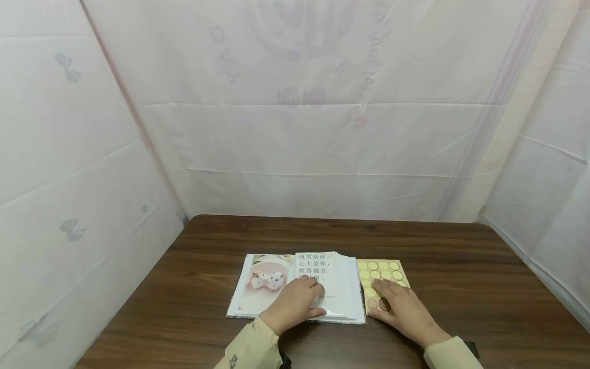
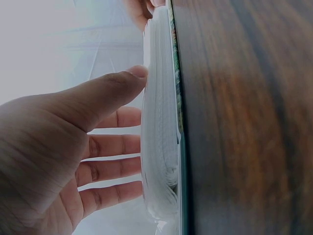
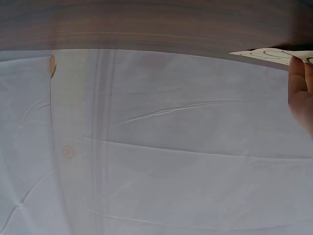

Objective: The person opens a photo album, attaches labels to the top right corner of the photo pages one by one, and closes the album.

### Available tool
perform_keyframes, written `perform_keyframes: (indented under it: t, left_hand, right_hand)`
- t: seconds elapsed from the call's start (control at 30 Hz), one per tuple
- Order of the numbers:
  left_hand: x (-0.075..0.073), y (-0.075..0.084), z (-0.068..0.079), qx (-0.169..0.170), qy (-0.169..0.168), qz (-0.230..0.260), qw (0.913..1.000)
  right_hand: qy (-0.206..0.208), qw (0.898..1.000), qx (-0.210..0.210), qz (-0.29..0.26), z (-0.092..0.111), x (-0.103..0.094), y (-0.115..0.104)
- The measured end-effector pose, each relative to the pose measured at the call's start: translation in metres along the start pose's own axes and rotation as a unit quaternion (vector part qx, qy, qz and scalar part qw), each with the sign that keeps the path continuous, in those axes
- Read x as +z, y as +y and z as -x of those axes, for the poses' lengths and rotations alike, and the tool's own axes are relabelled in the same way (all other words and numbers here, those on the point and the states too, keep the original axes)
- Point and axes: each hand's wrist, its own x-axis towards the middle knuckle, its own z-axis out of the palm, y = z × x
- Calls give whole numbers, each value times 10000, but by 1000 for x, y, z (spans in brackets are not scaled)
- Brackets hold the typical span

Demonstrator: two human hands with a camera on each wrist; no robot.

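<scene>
On the surface (image 1: pixel 322 236), I have the left hand (image 1: pixel 295 302) lying flat-fingered, ungripping, on the open book's (image 1: pixel 276 287) right page; just right, the right hand (image 1: pixel 405 310) rests loosely open on a yellow sticker sheet (image 1: pixel 380 272).

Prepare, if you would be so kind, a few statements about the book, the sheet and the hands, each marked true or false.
1. The left hand rests on the open book. True.
2. The right hand is raised clear of everything. False: it rests on the yellow sheet printed with circles.
3. In the head view, the yellow sheet lies to the left of the book. False: it lies to the right.
4. In the head view, a picture fills much of the book's left half. True.
5. The table has a dark wood-grain top. True.
</scene>
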Motion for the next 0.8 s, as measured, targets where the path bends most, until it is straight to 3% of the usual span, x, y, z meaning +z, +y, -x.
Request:
perform_keyframes:
  t: [0.37,0.6,0.8]
  left_hand:
    - [5,-5,2,43,34,-36,10000]
    - [3,-8,7,-40,-16,163,9999]
    - [-4,-4,5,60,246,287,9993]
  right_hand:
    - [431,9979,-343,342,-4,4,-5]
    - [367,9981,-276,411,-9,10,-10]
    - [352,9982,-219,423,-13,14,-12]
